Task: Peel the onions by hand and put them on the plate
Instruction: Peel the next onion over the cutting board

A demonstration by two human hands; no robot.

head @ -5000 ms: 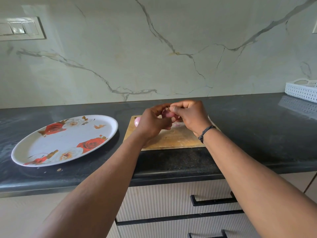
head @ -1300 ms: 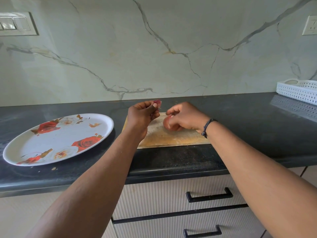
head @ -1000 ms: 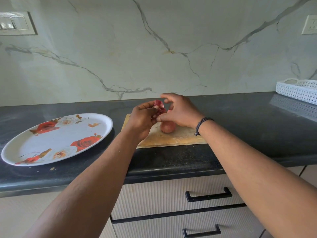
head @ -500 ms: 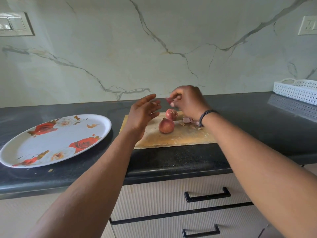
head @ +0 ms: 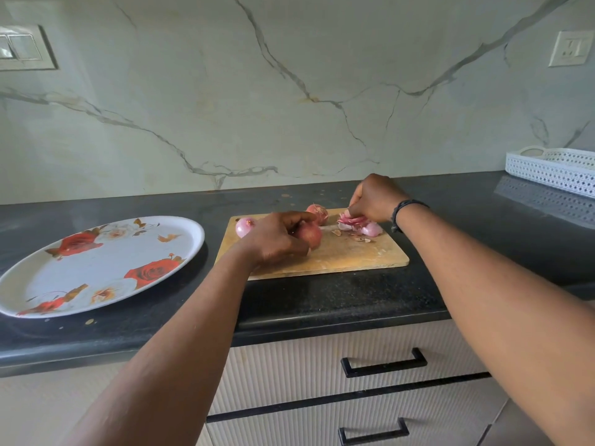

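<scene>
Over the wooden cutting board (head: 341,254), my left hand (head: 273,239) grips a reddish-brown unpeeled onion (head: 310,235) that rests on the board. A second unpeeled onion (head: 318,211) lies just behind it. A peeled pink onion (head: 244,226) sits at the board's back left corner. My right hand (head: 375,197) is at the board's back right, its fingertips pinching a piece of skin on top of the pile of onion peels (head: 359,224). The oval white plate (head: 109,252) with red roses lies to the left of the board with no onions on it.
The board and plate lie on a black stone counter (head: 467,233) against a marble wall. A white perforated basket (head: 553,167) stands at the far right. Small peel crumbs (head: 89,321) lie by the plate's front. Drawers with black handles (head: 383,363) are below.
My right hand carried a peel piece from my left hand to the pile at the board's back right. My left hand dropped from mid-air onto the near onion and gripped it.
</scene>
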